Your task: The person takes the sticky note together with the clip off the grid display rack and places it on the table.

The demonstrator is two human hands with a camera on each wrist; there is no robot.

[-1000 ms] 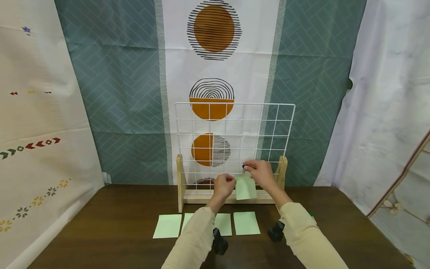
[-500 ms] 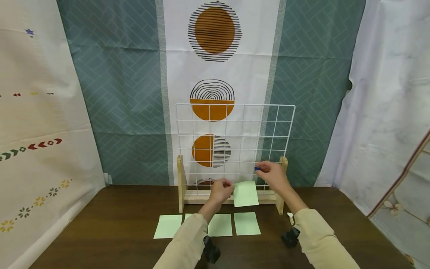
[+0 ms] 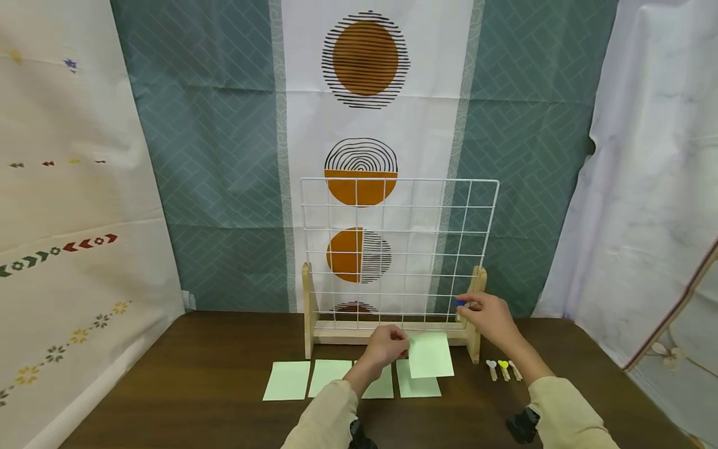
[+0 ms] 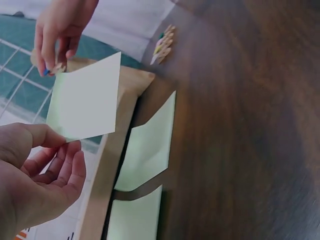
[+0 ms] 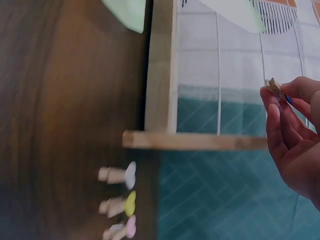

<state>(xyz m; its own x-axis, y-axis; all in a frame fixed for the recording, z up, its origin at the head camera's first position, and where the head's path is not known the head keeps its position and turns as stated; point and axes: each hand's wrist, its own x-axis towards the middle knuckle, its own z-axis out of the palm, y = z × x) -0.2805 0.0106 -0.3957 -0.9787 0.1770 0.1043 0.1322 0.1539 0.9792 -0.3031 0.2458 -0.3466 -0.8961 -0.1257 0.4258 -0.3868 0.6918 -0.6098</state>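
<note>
My left hand (image 3: 384,349) pinches a light green paper square (image 3: 430,355) by its left edge, thumb against fingertips. The sheet hangs in front of the wire grid's base, overlapping a sheet on the table in the head view. My right hand (image 3: 488,315) pinches a small wooden clothespin (image 5: 274,89) with a blue top, near the right post of the grid stand. Clothespin and held sheet are apart. The white wire grid (image 3: 392,179) stands upright in a wooden stand (image 3: 336,337). Part of the clothespin is hidden by my fingers.
A row of several green paper squares (image 3: 286,380) lies in front of the stand on the dark table (image 3: 196,386). To the right lie several clothespins with heart tops, among them a white one (image 5: 117,175) and a yellow one (image 5: 119,205). Curtains hang behind.
My left hand has lowered the paper square from in front of the grid toward the table. My right hand has moved right and down with the clothespin, away from the sheet.
</note>
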